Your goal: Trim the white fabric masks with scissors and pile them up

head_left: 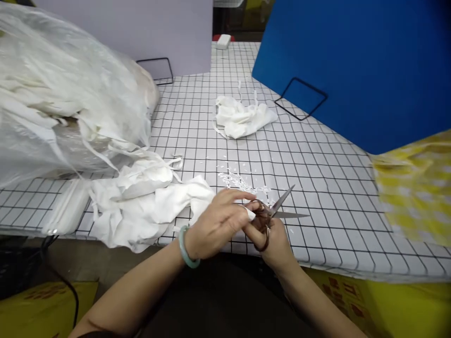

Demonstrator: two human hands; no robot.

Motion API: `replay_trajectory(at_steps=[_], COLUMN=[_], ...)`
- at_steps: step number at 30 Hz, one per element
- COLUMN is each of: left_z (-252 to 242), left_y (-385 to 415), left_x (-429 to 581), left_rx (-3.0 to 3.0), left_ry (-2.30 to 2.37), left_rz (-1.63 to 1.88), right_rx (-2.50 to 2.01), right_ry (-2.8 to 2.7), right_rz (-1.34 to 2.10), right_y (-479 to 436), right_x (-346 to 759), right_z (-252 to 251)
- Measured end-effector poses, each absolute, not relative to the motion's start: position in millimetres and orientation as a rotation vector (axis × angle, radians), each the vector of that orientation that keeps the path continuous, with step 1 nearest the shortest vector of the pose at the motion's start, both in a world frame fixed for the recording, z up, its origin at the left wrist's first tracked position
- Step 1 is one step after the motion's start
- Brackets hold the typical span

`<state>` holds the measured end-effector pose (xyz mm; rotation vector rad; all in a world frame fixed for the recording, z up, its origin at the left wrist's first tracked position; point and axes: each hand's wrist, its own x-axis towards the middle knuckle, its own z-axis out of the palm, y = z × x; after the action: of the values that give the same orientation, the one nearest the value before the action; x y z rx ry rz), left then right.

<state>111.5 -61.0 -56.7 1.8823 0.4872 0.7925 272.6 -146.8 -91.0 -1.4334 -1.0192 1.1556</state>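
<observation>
My left hand [221, 218], with a green bangle on its wrist, is closed with a small white cloth end [250, 214] showing at its fingertips. Whether that end joins the crumpled white cloth [151, 199] beside the hand is hidden. In my right hand [276, 244] is a pair of scissors [282, 206] with brown handles, blades spread apart and pointing right. The fingers of both hands meet near the handles. Small white snippets [236, 180] lie scattered on the table just beyond the hands.
A large clear plastic bag [77, 70] of white cloth pieces stands at left, near a white power strip [66, 206]. Another white cloth piece [243, 117] lies farther back on the grid-patterned tablecloth [338, 188]. A blue board [352, 61] and a yellow checked cloth [416, 188] are at right.
</observation>
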Motion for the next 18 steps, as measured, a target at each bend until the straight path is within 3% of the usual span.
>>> replay_trajectory(at_steps=[5,9,14,18], left_z=[-61.8,-75.3,-89.7,-84.3], left_y=[-17.5,-14.7,-23.1,-25.6], left_x=[53.1,36.6,39.6,36.6], left_rx=[2.066,2.259,2.365,2.435], left_ry=[0.952,0.906,1.007,0.922], left_rz=[0.981,0.737,0.882,0.710], right_rx=[-1.349,-1.345,-1.321,-1.306], right_ry=[-0.922,-0.926,-1.059,-0.993], right_rz=[1.106,1.045,1.008,0.999], right_y=[-138.8,-132.8,-131.3,-131.6], right_x=[272.7,279.0,281.8,287.8], right_z=[-90.1,-79.7,-65.3,-50.4])
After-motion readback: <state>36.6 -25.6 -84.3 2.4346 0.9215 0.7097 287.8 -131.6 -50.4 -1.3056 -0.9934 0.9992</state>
